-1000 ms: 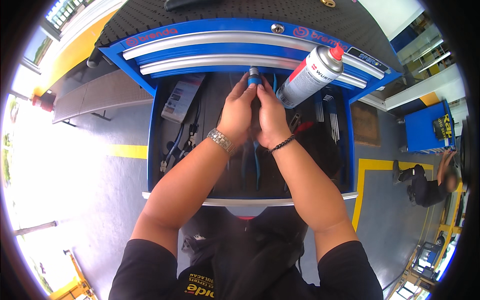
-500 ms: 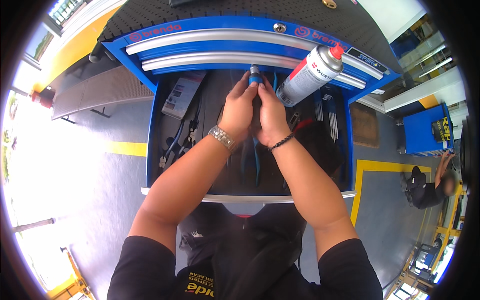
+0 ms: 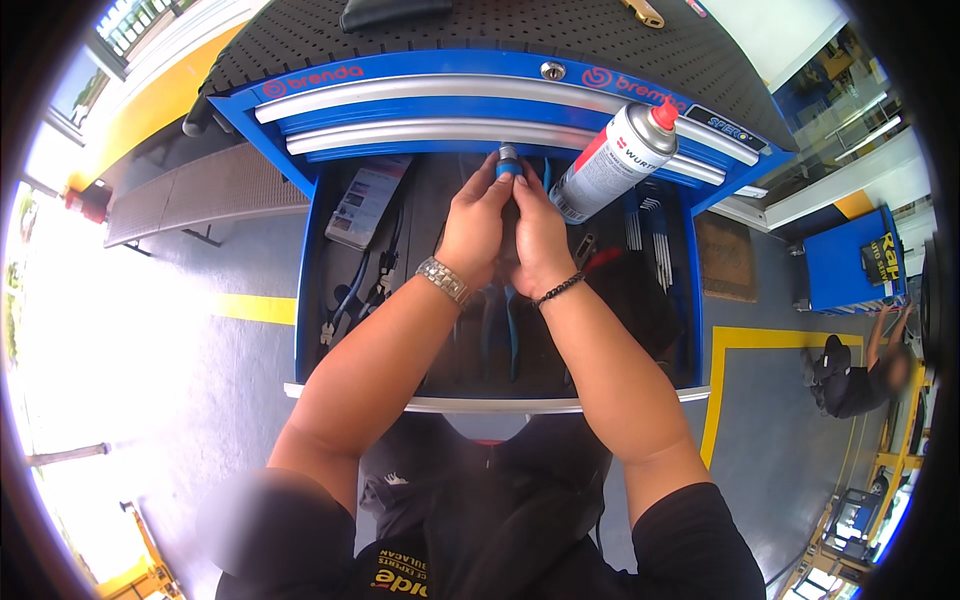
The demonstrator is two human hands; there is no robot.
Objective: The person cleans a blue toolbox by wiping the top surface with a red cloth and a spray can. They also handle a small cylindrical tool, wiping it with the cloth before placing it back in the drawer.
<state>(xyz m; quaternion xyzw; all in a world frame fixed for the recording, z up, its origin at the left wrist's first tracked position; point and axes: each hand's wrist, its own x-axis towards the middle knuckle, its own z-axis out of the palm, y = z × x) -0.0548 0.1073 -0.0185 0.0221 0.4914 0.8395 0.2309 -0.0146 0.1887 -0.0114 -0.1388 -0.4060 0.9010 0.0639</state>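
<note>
My left hand [image 3: 473, 228] and my right hand [image 3: 541, 232] are pressed together above an open tool drawer [image 3: 470, 365]. Between their fingers both grip a small blue-and-silver cylinder [image 3: 509, 166], its silver end pointing away from me; the lower part is hidden by my hands. Just right of my right hand, a spray can [image 3: 610, 165] with a red cap stands in the drawer, leaning to the right. Below my wrists lie pliers with blue handles [image 3: 512, 335].
Pliers [image 3: 345, 300] and a flat printed pack [image 3: 365, 205] lie at the drawer's left. Hex keys [image 3: 660, 240] and a dark cloth-like bundle [image 3: 635, 300] are at its right. Shut drawers [image 3: 430, 135] sit beyond. A person [image 3: 860, 380] crouches far right near a blue cabinet [image 3: 850, 260].
The view has tilted up slightly, showing more of the black perforated top and the dark object on it. Both hands keep hold of the cylinder in nearly the same pose.
</note>
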